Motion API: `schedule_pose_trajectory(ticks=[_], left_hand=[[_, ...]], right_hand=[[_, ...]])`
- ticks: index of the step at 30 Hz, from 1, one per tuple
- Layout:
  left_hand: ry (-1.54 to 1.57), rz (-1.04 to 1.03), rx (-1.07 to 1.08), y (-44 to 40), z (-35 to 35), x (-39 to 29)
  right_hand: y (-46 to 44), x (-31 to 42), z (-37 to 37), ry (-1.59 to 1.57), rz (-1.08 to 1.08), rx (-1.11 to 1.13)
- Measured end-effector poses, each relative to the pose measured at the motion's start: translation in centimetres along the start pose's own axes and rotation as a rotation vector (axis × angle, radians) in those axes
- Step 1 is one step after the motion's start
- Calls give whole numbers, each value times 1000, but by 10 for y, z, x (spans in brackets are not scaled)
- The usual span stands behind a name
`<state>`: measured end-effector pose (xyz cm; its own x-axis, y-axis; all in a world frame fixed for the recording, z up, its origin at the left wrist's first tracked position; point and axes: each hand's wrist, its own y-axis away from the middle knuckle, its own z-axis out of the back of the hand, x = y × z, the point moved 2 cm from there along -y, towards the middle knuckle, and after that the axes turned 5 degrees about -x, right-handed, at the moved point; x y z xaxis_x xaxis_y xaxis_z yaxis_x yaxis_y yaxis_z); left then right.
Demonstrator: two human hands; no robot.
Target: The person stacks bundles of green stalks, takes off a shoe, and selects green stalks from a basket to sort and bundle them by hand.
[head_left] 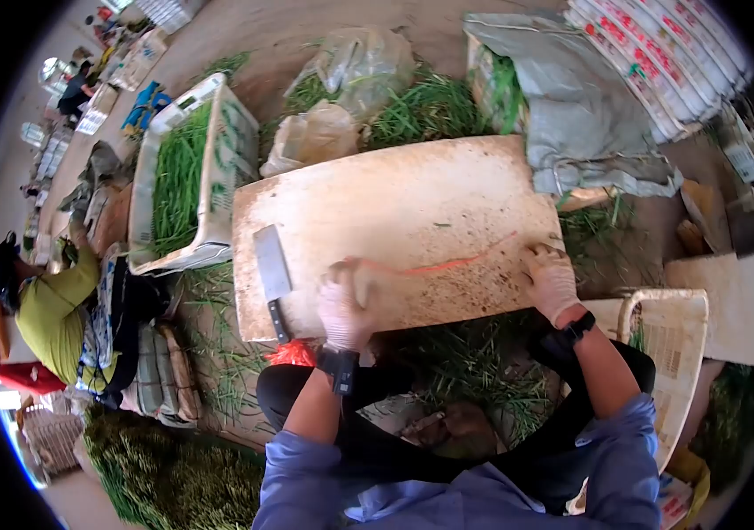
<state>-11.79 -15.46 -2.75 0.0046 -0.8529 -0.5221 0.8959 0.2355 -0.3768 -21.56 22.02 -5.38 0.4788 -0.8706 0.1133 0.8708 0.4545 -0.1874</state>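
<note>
Head view shows a pale, stained board lying flat in front of the person, with a white crate of long green stalks beyond its left edge. On the board, the left hand, in a thin pale glove, is near the front edge; its fingers are blurred, so whether they pinch anything cannot be told. The right hand, gloved likewise, is at the right end, fingers bent and close together, their grip unclear. A cleaver lies left of the left hand, its dark handle toward the person. Thinnest is a red strand, stretching across the board between the hands.
</note>
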Motion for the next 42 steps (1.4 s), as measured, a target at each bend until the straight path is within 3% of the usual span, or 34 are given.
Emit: schedule_pose_trajectory(ticks=[4, 8, 11, 16, 20, 22, 23, 24, 25, 26, 27, 29, 31, 32, 33, 35, 37, 39, 41, 42], left_hand=[[-9, -418, 418, 28, -58, -33], [-104, -491, 549, 37, -92, -28], [-117, -497, 528, 38, -91, -29], [-213, -460, 508, 43, -85, -38], [-201, -536, 365, 50, -78, -51], [-82, -667, 308, 58, -77, -66], [-23, -731, 280, 63, -75, -74], [102, -737, 288, 63, -67, -95], [124, -775, 310, 69, -66, -111], [144, -812, 328, 75, -63, -126], [164, -852, 344, 81, -60, -140], [190, -870, 376, 95, -59, -162], [304, -878, 381, 110, -65, -175], [338, -840, 440, 121, -72, -177], [373, -800, 498, 132, -79, -178], [292, -776, 624, 153, -91, -181], [225, -771, 770, 169, -108, -182], [181, -548, 884, 180, -126, -186], [185, -72, 1007, 190, -161, -182], [388, 339, 1151, 194, -168, -177]], right_hand=[[3, 0, 18, 46, 0, 1], [3, -13, 98, -118, -91, -178], [33, -47, 156, -296, -200, -317], [150, -132, 202, -283, -630, -411], [306, -192, 148, -319, -907, -329], [387, -178, 97, -527, -962, -234], [395, -133, 104, -575, -1070, -189], [455, -131, 72, -609, -1015, -50], [476, -111, 61, -381, -670, 122], [499, -89, 45, -548, -857, -18], [496, -62, 45, -971, -1023, -260], [514, -45, 33, -1134, -1235, -336], [516, -43, 11, -1584, -1512, -649], [512, -42, 6, -1816, -1629, -812], [511, -44, 11, -1256, -1558, -534], [499, -39, 29, -178, -1214, -41], [482, -41, 37, -151, -1425, 184], [483, -31, 49, -219, -1394, 104], [481, -20, 62, -318, -1335, -10], [480, -17, 68, -379, -1305, -73]])
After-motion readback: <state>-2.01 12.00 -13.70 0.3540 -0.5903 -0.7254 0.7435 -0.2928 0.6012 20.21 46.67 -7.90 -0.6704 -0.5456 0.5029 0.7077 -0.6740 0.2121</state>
